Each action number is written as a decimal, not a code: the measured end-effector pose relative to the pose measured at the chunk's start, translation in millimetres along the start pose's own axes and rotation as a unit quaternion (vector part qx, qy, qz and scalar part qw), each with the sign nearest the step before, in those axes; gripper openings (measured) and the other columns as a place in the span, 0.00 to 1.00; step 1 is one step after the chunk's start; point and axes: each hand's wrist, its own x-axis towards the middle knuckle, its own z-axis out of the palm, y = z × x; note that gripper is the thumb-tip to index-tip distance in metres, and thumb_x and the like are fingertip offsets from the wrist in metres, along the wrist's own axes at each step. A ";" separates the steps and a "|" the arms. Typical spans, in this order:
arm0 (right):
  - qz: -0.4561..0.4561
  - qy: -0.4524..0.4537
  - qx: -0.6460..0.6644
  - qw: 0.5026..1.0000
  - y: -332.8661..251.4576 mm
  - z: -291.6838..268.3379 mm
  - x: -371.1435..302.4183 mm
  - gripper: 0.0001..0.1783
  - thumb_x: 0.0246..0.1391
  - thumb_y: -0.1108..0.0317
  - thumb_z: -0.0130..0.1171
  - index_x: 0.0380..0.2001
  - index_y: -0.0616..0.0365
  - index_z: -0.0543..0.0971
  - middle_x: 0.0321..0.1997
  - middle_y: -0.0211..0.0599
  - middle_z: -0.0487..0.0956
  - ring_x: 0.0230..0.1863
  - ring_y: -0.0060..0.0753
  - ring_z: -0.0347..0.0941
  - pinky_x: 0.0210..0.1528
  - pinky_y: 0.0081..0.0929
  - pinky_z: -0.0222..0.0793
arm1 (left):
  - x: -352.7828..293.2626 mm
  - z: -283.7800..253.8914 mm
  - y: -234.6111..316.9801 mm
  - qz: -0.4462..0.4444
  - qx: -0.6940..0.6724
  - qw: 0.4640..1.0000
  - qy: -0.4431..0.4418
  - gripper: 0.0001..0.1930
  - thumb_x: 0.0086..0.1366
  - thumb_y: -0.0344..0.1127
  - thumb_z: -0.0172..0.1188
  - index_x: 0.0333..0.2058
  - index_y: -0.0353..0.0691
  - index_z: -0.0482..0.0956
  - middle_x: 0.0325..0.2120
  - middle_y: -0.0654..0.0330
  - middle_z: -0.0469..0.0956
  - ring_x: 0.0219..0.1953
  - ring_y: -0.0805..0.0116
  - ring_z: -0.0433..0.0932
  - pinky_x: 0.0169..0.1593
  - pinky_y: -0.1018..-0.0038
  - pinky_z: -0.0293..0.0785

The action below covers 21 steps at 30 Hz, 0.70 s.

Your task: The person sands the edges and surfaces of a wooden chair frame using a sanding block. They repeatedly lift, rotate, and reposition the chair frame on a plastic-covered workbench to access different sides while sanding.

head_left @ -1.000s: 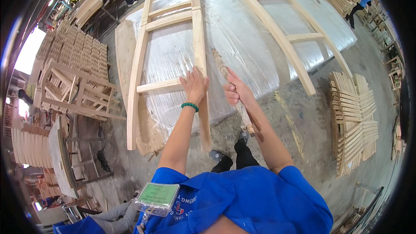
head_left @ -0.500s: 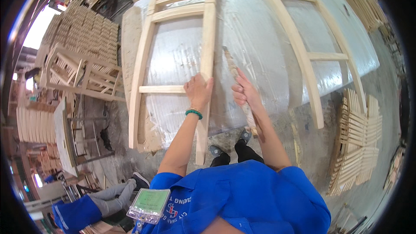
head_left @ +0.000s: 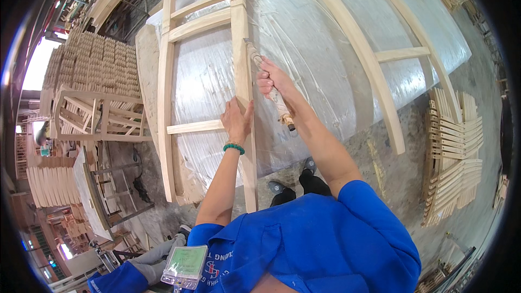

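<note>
A pale wooden chair-back frame (head_left: 239, 59) with curved side posts and crossbars lies in front of me. My left hand (head_left: 236, 121) grips its right post where the lowest crossbar joins it, thumb on one side and fingers on the other. In my right hand (head_left: 275, 80) is a long, slim tool wrapped in worn, light tape (head_left: 278, 103), its dark end towards me. The tool's narrow far tip is at the outer edge of the right post, near the middle crossbar; whether they touch I cannot tell. My right fingers are closed round the wrapping.
Both frames rest on a plastic-covered work surface (head_left: 320, 70); a second chair-back frame (head_left: 374, 70) lies at the right. Stacked wooden parts (head_left: 453, 157) stand on the floor at right, with more stacks (head_left: 92, 70) at left. Another person in blue (head_left: 122, 276) is at lower left.
My right hand has moved up and left, bringing the tool's tip from apart to the right post's edge. My left hand still holds the frame; the whole view has shifted somewhat.
</note>
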 end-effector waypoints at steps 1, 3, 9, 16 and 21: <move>0.000 0.002 0.016 1.000 1.5 0.3 0.1 0.34 0.62 0.65 0.45 0.67 0.35 0.45 0.18 0.19 0.58 0.11 0.12 0.52 0.10 0.15 0.51 | -0.4 -0.2 -0.1 0.000 -0.001 1.000 0.003 0.31 0.60 0.58 0.53 0.49 0.34 0.70 0.39 0.49 0.73 0.42 0.50 0.73 0.47 0.59 0.64; 0.008 -0.017 0.017 1.000 0.0 1.8 3.4 0.32 0.62 0.66 0.45 0.66 0.36 0.48 0.19 0.19 0.59 0.12 0.12 0.52 0.10 0.15 0.51 | -0.2 0.1 -0.3 0.001 -0.005 1.000 0.010 0.30 0.59 0.57 0.54 0.48 0.34 0.70 0.39 0.49 0.73 0.42 0.49 0.73 0.45 0.59 0.65; -0.045 0.020 0.003 0.999 9.4 17.1 5.9 0.22 0.61 0.68 0.45 0.57 0.42 0.57 0.18 0.21 0.59 0.13 0.13 0.54 0.12 0.16 0.54 | -2.0 -0.9 -3.1 0.026 -0.022 0.999 0.031 0.28 0.59 0.55 0.55 0.43 0.32 0.72 0.36 0.49 0.73 0.39 0.48 0.73 0.41 0.58 0.67; 0.008 -0.033 0.168 0.985 1.6 11.4 14.1 0.18 0.61 0.65 0.46 0.54 0.47 0.61 0.19 0.21 0.62 0.12 0.12 0.53 0.12 0.13 0.54 | 0.3 -0.8 -1.4 0.029 -0.030 0.999 0.018 0.26 0.59 0.54 0.55 0.40 0.32 0.71 0.35 0.48 0.72 0.39 0.46 0.72 0.41 0.58 0.67; -0.032 0.002 0.077 0.997 12.2 16.9 15.2 0.16 0.60 0.68 0.45 0.51 0.46 0.60 0.20 0.23 0.61 0.14 0.13 0.56 0.12 0.16 0.56 | -1.0 -0.2 -7.0 0.041 -0.044 0.998 0.036 0.25 0.59 0.54 0.56 0.39 0.34 0.72 0.34 0.49 0.73 0.37 0.48 0.73 0.39 0.58 0.66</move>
